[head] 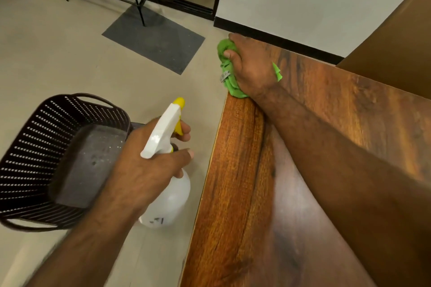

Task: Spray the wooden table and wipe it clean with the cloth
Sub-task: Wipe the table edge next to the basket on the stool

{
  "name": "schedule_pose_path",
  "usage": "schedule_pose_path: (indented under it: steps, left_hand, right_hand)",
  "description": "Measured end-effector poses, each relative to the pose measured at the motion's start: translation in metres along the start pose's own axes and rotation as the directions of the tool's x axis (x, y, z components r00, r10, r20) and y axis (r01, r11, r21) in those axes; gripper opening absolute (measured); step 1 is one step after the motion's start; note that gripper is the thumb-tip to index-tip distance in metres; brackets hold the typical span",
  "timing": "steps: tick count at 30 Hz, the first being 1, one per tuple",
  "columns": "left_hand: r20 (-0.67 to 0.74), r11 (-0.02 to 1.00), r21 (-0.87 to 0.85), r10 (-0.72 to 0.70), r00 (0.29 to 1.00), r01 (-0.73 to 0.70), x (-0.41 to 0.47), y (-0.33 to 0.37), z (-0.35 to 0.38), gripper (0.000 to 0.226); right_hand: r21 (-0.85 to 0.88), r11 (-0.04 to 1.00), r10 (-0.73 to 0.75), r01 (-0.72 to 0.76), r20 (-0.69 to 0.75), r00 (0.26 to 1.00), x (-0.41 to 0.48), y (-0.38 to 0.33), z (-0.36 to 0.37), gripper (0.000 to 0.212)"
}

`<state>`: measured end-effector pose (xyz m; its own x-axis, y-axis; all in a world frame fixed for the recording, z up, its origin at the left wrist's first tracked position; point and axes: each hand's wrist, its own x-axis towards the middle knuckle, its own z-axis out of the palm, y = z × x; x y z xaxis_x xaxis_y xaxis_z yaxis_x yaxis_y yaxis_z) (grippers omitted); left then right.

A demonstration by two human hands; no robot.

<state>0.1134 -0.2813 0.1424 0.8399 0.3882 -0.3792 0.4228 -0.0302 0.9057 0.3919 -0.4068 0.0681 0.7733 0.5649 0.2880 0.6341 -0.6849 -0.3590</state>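
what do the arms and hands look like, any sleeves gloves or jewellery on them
Both hands are bare: no glove on the left hand or the right hand. The left forearm and right forearm are bare too, with visible hair, and no sleeve reaches into view. No watch, bracelet, ring or marking shows on the parts the camera sees.

The cloth (pixel 229 82) sits on the table's (pixel 349 95) far-left corner under the right hand (pixel 249 65), the spray bottle (pixel 170 198) hangs in the left hand (pixel 149 163) left of the table, the basket (pixel 28 147) farther left.
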Motion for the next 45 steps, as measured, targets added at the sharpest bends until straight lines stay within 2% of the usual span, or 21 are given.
schedule_pose_path:
  steps: [4, 13, 22, 30, 34, 38, 45]
  left_hand:
    - [0.004, 0.999, 0.018, 0.041, 0.999, -0.041, 0.016, 0.009, 0.003, 0.024]
    - [-0.016, 0.997, 0.068, 0.046, 0.999, -0.045, 0.001, 0.009, 0.002, 0.026]
    - [-0.013, 0.997, 0.073, 0.015, 1.0, -0.014, -0.055, -0.005, -0.012, 0.026]
    - [-0.01, 0.998, 0.041, 0.044, 0.999, -0.043, -0.129, -0.007, -0.036, 0.034]
    - [0.046, 0.995, 0.036, 0.086, 0.995, -0.088, -0.168, -0.009, -0.05, 0.028]
    - [0.044, 0.997, 0.023, 0.079, 0.996, -0.08, -0.21, -0.023, -0.06, 0.029]
    - [0.053, 0.99, 0.054, 0.126, 0.991, -0.128, -0.279, -0.043, -0.078, 0.027]
  right_hand:
    - [-0.001, 0.994, 0.106, -0.106, -0.003, 0.994, 0.021, 0.009, -0.004, 0.045]
    - [-0.102, 0.994, 0.063, -0.045, 0.174, 0.983, 0.017, 0.016, -0.004, 0.058]
    - [-0.129, 0.992, 0.041, -0.012, 0.227, 0.973, -0.054, -0.025, -0.015, 0.072]
    - [-0.091, 0.995, 0.066, -0.041, 0.294, 0.953, -0.148, -0.088, -0.03, 0.096]
    - [-0.057, 0.997, 0.066, -0.053, 0.246, 0.967, -0.2, -0.121, -0.03, 0.079]
    - [0.05, 0.997, 0.039, -0.051, 0.21, 0.977, -0.255, -0.157, -0.031, 0.059]
    - [0.178, 0.982, 0.018, -0.059, 0.223, 0.975, -0.354, -0.225, -0.04, 0.055]
